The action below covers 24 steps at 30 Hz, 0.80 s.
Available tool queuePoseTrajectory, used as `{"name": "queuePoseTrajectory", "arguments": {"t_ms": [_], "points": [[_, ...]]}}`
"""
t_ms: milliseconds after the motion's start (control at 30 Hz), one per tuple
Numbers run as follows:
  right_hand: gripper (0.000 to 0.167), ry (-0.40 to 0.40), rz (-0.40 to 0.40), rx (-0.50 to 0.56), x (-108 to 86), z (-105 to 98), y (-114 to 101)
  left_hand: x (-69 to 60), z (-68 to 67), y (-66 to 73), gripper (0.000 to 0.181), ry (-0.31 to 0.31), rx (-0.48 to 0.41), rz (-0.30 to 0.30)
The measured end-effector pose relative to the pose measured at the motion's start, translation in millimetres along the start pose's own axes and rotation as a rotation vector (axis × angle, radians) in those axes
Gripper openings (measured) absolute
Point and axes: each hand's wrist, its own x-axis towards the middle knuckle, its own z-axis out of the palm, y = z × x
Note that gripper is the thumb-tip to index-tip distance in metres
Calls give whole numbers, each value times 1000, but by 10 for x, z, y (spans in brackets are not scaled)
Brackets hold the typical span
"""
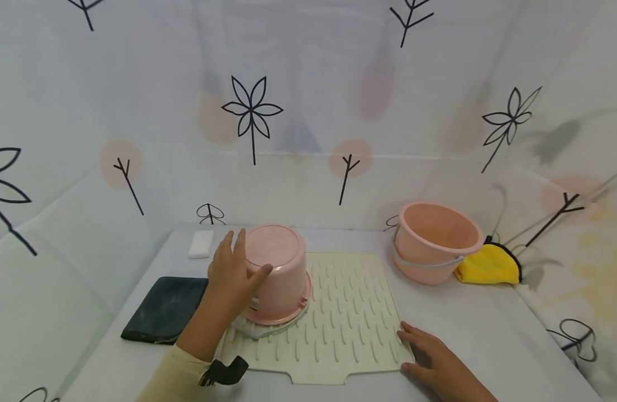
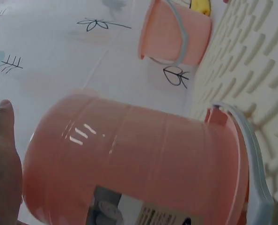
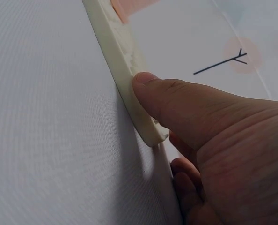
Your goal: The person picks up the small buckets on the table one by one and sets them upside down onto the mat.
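A pink bucket [image 1: 278, 273] stands upside down on the left part of a cream ridged draining mat [image 1: 348, 312]. Its grey handle [image 2: 258, 168] lies around the rim, and a label shows on its side in the left wrist view. My left hand [image 1: 233, 279] is beside this bucket with fingers spread and straight, the thumb in front of its wall; contact is unclear. At the mat's near right corner my right hand [image 1: 434, 357] pinches the edge, its thumb [image 3: 162, 93] on the front side and the fingers along the right side, partly hidden.
A second pink bucket [image 1: 429, 251] stands upright at the back right, beside a yellow cloth [image 1: 489, 265] with black trim. To the left lie a dark folded cloth [image 1: 164, 307] and a small white block [image 1: 201, 244]. A patterned sheet hangs behind the white table [image 1: 489, 335].
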Motion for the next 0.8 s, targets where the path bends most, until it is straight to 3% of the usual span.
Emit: {"name": "queuePoseTrajectory", "arguments": {"t_ms": [100, 233, 433, 667, 800], "points": [[84, -2, -2, -2, 9, 5, -3, -140, -24, -133, 105, 49, 17, -56], [83, 2, -15, -11, 14, 6, 11, -329, -43, -258, 108, 36, -4, -136], [83, 5, -8, -16, 15, 12, -8, -554, -19, -406, 109, -97, 22, -172], [82, 9, 5, -5, -6, 6, -57, -798, 116, -549, 113, -279, 31, -185], [83, 7, 15, -8, -18, 1, -61, -914, 200, -572, 111, -312, 35, -158]]}}
